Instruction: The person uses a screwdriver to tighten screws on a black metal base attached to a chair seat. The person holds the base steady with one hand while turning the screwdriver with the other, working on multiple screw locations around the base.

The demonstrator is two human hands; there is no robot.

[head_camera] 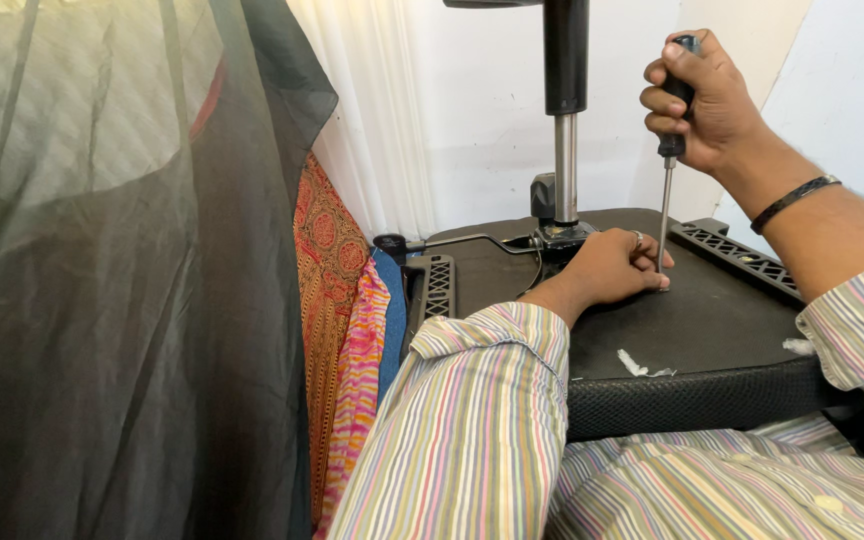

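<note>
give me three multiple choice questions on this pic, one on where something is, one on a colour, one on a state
1. Where does the tip of the screwdriver meet the upturned chair base?
A. beside the fingers of the left hand
B. on the metal column
C. on the hanging cloth

2. What colour is the band on the right wrist?
A. white
B. black
C. orange

3. How does the right hand hold the screwdriver?
A. lying flat on the base
B. tilted towards the wall
C. upright, fist closed round the handle

Answers:
1 A, the shaft comes down right at the fingers of the left hand.
2 B, the wristband is dark black.
3 C, the right hand wraps the handle with the shaft vertical.
</note>
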